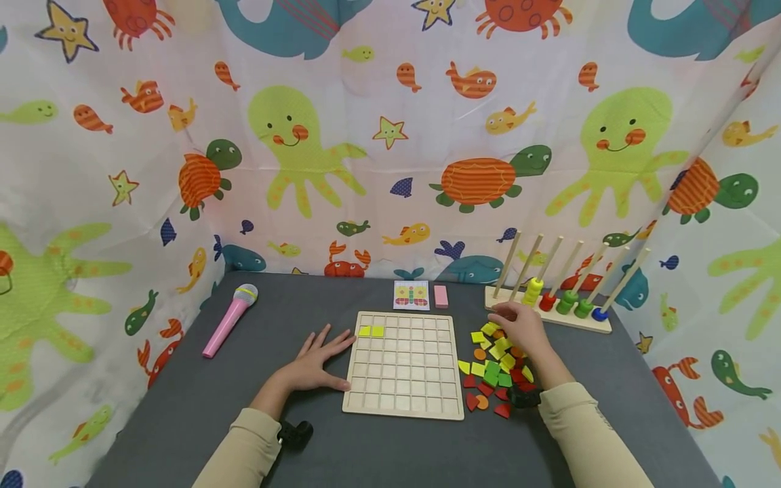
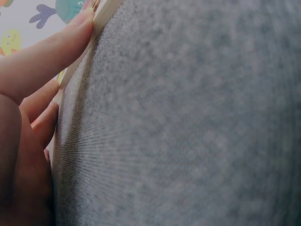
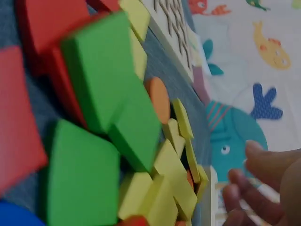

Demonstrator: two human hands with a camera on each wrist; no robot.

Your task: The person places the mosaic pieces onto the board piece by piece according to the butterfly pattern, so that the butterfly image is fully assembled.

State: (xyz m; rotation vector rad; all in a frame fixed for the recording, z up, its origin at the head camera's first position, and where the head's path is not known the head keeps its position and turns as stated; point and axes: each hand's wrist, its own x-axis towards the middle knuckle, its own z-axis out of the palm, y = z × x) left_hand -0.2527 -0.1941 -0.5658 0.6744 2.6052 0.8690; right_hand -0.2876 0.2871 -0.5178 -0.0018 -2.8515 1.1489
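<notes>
A pale wooden grid board point(image 1: 405, 400) lies on the table, with two yellow square tiles point(image 1: 371, 331) side by side near its upper left corner. My left hand point(image 1: 317, 362) rests at the board's left edge, fingers spread and thumb low along that side; in the left wrist view, fingers point(image 2: 70, 44) touch the rim. To the right of the board is a loose pile of coloured pieces: yellow tiles point(image 1: 508, 361), green tiles point(image 1: 491, 373), red pieces point(image 1: 503, 411) and orange discs point(image 1: 482, 402). My right hand point(image 1: 520, 329) hovers at the pile's far end, nothing visible between thumb and fingers.
Behind the board lie a small card point(image 1: 411, 295) printed with a coloured pattern and a pink block point(image 1: 441, 297). A wooden peg stand point(image 1: 586, 322) with coloured beads stands at the back right. A pink toy microphone point(image 1: 228, 322) lies at the left. Sea-animal fabric surrounds the table.
</notes>
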